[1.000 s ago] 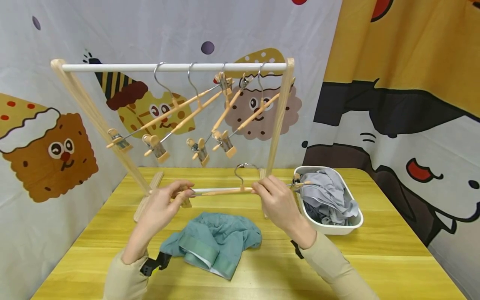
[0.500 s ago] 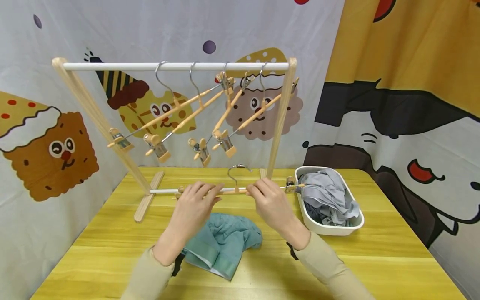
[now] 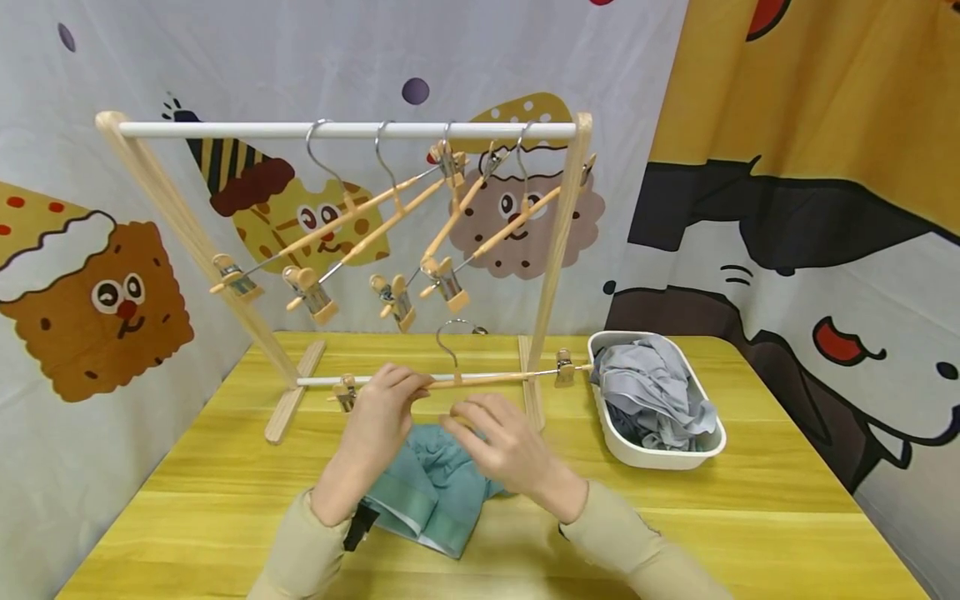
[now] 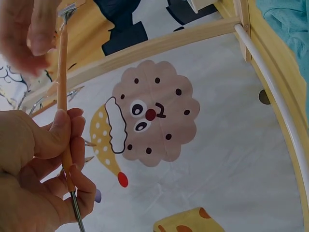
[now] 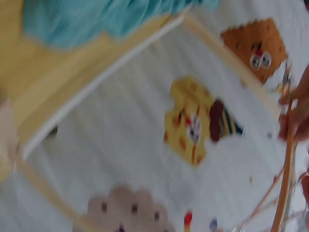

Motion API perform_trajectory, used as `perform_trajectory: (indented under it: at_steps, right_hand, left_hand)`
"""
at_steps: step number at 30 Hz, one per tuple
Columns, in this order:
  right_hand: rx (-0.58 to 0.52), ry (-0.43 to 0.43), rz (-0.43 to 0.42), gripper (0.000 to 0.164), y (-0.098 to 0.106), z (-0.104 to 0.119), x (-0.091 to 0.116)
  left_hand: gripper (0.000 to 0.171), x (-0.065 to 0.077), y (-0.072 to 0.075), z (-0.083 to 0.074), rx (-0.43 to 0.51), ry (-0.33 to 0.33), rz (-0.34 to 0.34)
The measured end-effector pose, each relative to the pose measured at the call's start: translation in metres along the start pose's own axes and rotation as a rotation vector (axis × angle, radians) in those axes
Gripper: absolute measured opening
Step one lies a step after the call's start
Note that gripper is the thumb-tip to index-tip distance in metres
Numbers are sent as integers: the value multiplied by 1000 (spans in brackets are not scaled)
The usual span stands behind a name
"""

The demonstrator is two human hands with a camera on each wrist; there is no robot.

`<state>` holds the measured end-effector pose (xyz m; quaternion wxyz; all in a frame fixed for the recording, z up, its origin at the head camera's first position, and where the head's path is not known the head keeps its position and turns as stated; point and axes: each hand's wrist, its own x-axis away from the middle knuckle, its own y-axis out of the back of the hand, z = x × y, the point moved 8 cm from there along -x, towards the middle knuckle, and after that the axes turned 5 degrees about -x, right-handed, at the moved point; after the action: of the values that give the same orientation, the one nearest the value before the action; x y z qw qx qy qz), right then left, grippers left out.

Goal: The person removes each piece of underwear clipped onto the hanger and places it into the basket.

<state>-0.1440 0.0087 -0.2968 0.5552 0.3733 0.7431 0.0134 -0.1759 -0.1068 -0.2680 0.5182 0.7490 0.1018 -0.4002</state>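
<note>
My left hand [image 3: 382, 421] grips a tan clip hanger [image 3: 495, 378] left of its hook; the hanger lies roughly level in front of the rack's low white rail. In the left wrist view, the thumb and fingers [image 4: 60, 128] curl round the hanger's bar [image 4: 62, 82]. A metal clip sits near each end of the bar. My right hand [image 3: 502, 442] is below the hanger, apart from it, with loosely bent, blurred fingers and nothing seen in them. Under both hands lies a crumpled teal garment [image 3: 450, 500] with a broad band, partly hidden by them.
A wooden rack [image 3: 558, 250] stands behind the hands, with several clip hangers [image 3: 352, 218] hooked over its white top rail [image 3: 247, 130]. To the right, a white basket [image 3: 637, 457] holds crumpled grey cloth [image 3: 645, 383]. A printed curtain hangs behind the wooden table [image 3: 750, 517].
My left hand has moved right along the hanger from its left end. The right hand has let go of the bar and dropped toward the garment. The hanger has shifted slightly left.
</note>
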Motion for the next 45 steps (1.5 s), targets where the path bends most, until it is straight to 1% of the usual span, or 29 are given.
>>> perform_trajectory:
  at_steps: [1, 2, 3, 4, 7, 9, 10, 12, 13, 15, 16, 19, 21, 24, 27, 29, 31, 32, 34, 36, 38, 42, 45]
  right_hand:
    - [-28, 19, 57, 21, -10, 7, 1]
    - [-57, 30, 133, 14, -21, 13, 2]
    - [-94, 22, 235, 12, -34, 18, 4]
    - [-137, 0, 352, 18, -47, 23, 8]
    - [-255, -88, 710, 57, -84, 33, 26]
    - [-335, -156, 918, 77, -102, 37, 40]
    - [-372, -189, 1004, 85, -109, 39, 46]
    - [-433, -243, 1134, 95, -120, 41, 57]
    - [-453, -260, 1181, 99, -124, 42, 62]
    - [-480, -273, 1247, 104, -131, 42, 69]
    - [-485, -273, 1265, 105, -134, 41, 71]
    - [-479, -251, 1288, 103, -139, 39, 75]
    - [-479, -245, 1298, 97, -141, 38, 77]
    - [-507, -272, 1312, 82, -140, 35, 79]
    - [-566, -283, 1290, 58, -139, 33, 80]
    - [-612, -271, 1243, 44, -137, 32, 80]
    - [-652, -231, 1175, 31, -135, 32, 80]
    - [-678, -220, 1141, 27, -133, 31, 79]
    - [-718, -195, 1072, 23, -127, 27, 78]
    - [-741, -186, 1008, 25, -118, 21, 77]
    - [-742, -198, 950, 28, -104, 12, 75]
    - [-688, -228, 816, 35, -69, -14, 71]
    - [-649, -252, 703, 37, -40, -35, 68]
  left_hand:
    - [12, 0, 1, 1, 1, 3, -6]
    - [12, 0, 1, 1, 1, 6, -7]
    - [12, 1, 1, 2, 5, 10, -8]
    - [12, 1, 1, 2, 9, 12, -7]
    - [11, 2, 1, 3, 18, 22, 6]
    - [11, 2, 1, 4, 20, 27, 11]
    - [11, 2, 1, 4, 17, 27, 12]
    - [11, 1, 2, 4, 10, 29, 12]
    - [11, 1, 2, 4, 7, 29, 13]
    - [11, 1, 2, 4, 1, 28, 16]
    - [11, 1, 2, 4, -1, 26, 18]
    - [11, 1, 2, 3, 0, 25, 27]
    - [11, 1, 2, 4, -3, 23, 29]
    - [10, 2, 1, 4, -8, 20, 32]
    - [10, 3, 1, 5, -14, 16, 31]
    - [11, 3, 1, 5, -16, 15, 34]
    - [11, 3, 1, 6, -16, 17, 32]
    - [11, 3, 1, 6, -15, 18, 31]
    - [11, 3, 1, 7, -15, 22, 29]
    - [11, 2, 2, 8, -19, 28, 21]
    - [10, 2, 4, 9, -22, 34, 10]
    - [10, 1, 9, 14, -25, 42, -20]
    - [10, 2, 13, 18, -19, 46, -46]
